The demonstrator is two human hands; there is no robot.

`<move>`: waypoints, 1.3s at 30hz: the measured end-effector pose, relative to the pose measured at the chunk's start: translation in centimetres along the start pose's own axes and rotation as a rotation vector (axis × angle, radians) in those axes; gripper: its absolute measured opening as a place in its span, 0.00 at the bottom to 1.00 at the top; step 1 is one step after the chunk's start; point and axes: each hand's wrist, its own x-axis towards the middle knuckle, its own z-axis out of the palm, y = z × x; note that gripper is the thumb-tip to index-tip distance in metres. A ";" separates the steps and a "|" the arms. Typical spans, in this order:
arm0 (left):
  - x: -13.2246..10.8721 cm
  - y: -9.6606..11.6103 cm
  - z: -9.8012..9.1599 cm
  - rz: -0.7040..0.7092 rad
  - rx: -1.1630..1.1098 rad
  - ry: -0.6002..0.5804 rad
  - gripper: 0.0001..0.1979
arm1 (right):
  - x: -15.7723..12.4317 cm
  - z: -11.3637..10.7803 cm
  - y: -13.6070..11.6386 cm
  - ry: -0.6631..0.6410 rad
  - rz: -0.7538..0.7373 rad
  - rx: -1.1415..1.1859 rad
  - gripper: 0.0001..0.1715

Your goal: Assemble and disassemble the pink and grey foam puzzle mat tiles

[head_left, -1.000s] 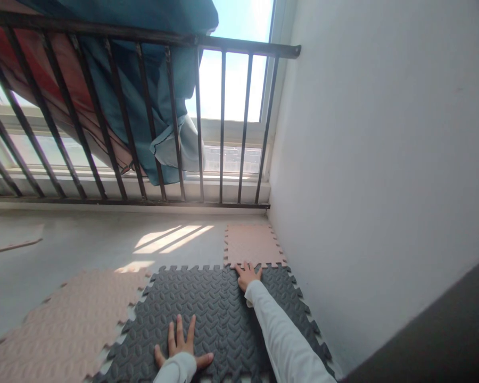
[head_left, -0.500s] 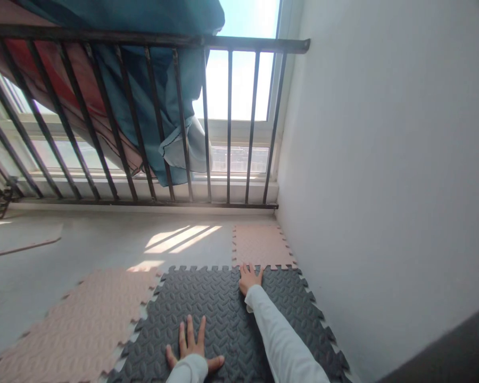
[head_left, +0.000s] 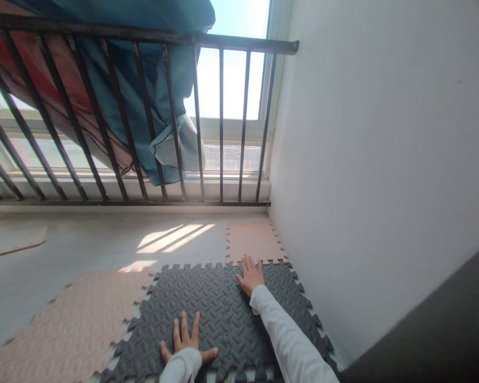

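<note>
A dark grey foam puzzle mat (head_left: 223,308) lies on the floor in front of me. My left hand (head_left: 186,343) rests flat on its near part, fingers spread. My right hand (head_left: 250,275) presses flat at the mat's far edge, on the toothed seam where it meets a small pink foam tile (head_left: 252,242). A larger pink foam mat (head_left: 67,319) lies to the left of the grey one, its teeth close to the grey mat's left edge. Both arms wear white sleeves. Neither hand holds anything.
A white wall (head_left: 375,159) runs along the right, close to the mats. A black metal railing (head_left: 143,117) stands across the far side, with teal and red cloth (head_left: 143,80) hanging over it before a window. Bare grey floor (head_left: 83,239) lies to the left.
My right hand has shifted slightly along the seam between the grey mat and the small pink tile. The view swung a little. My left hand stays flat on the grey mat.
</note>
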 end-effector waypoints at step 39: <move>0.0 0.1 0.1 -0.020 0.024 0.025 0.39 | -0.4 -1.1 7.6 -0.168 0.350 0.015 0.40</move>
